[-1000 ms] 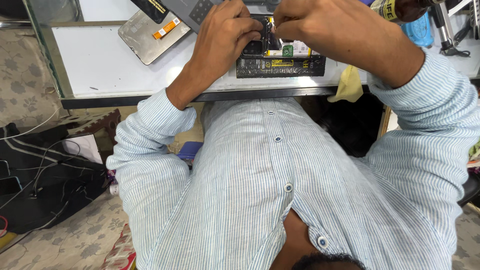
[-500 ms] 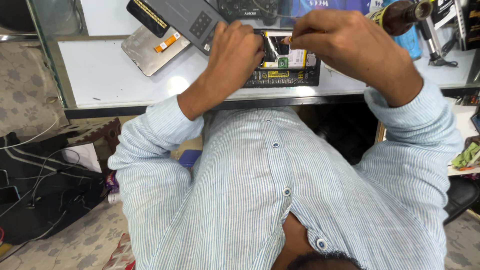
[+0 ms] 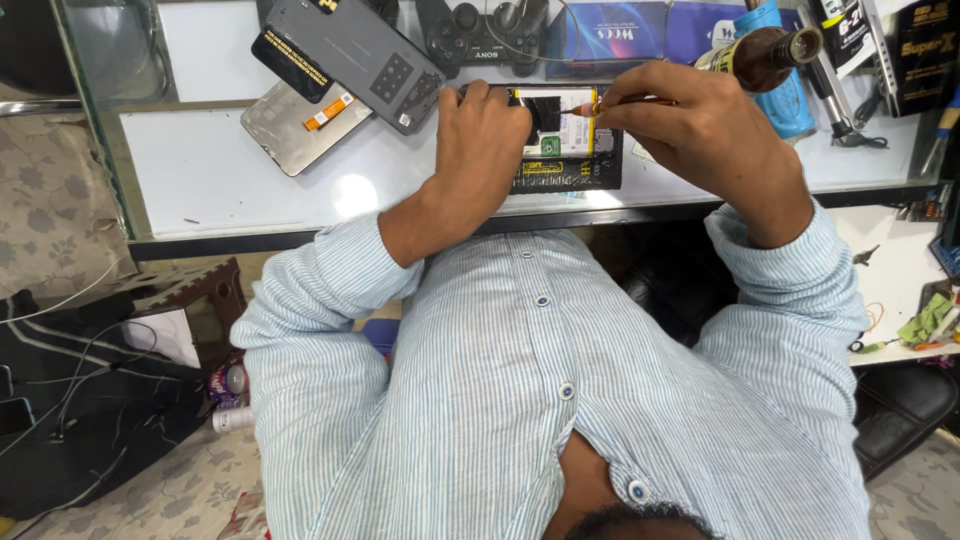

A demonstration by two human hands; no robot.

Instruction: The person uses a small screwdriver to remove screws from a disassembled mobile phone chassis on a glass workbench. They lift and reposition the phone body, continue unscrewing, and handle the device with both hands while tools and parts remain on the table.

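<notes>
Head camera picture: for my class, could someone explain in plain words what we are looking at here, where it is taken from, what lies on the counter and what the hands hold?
The camera sits on the person's head and looks straight down, so you see the striped shirt below and both bare hands above it. There is no machine here.

The hands work at a white-topped glass counter. The left hand presses on an opened phone, whose inner parts show. The right hand pinches a thin orange-tipped tool and points its tip into the phone.

Nearby lie a grey phone back cover, a flat screen panel, a black game controller, a brown bottle and some boxes. I cannot tell exactly which part the tool touches.
</notes>
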